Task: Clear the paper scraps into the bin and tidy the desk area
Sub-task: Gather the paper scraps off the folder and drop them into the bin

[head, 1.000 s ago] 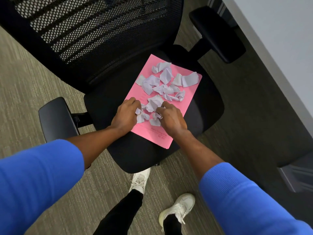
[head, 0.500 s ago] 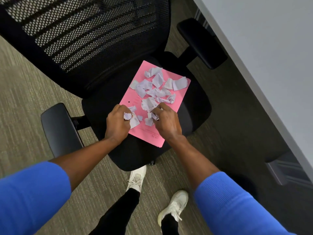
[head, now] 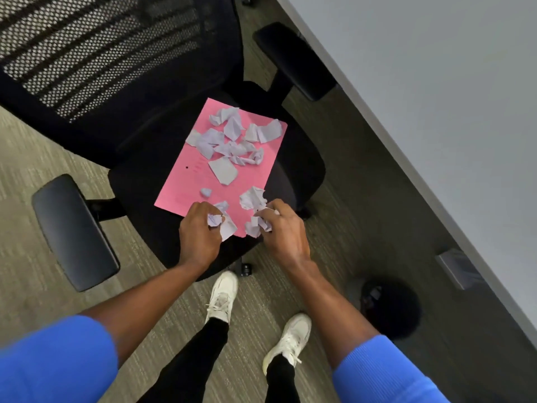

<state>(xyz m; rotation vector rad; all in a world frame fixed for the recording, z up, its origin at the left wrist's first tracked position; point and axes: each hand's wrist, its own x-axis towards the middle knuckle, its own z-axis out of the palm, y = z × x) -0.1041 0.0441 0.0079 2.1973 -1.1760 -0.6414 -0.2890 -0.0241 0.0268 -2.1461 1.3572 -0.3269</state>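
A pink sheet [head: 186, 187] lies on the black seat of an office chair [head: 136, 193]. Several crumpled white paper scraps [head: 232, 141] are scattered over its far half, and one flat scrap [head: 223, 170] lies in the middle. At the sheet's near edge my left hand [head: 199, 237] is closed around a few scraps [head: 215, 221]. My right hand [head: 283, 231] grips more scraps [head: 257, 225] beside it. A larger crumpled scrap [head: 252, 197] lies just beyond my right fingers. A dark round bin [head: 390, 308] stands on the floor under the desk, to my right.
The chair's mesh back [head: 101, 45] fills the upper left, with armrests on the left [head: 72, 231] and the far right [head: 293, 59]. A grey desk top [head: 436, 97] runs along the right side. My two white shoes [head: 222, 298] stand on the carpet [head: 35, 286] below the seat.
Both hands have drawn back toward the sheet's near edge with scraps gathered in them. More bare pink paper shows in the middle. The view has shifted, bringing the bin into sight.
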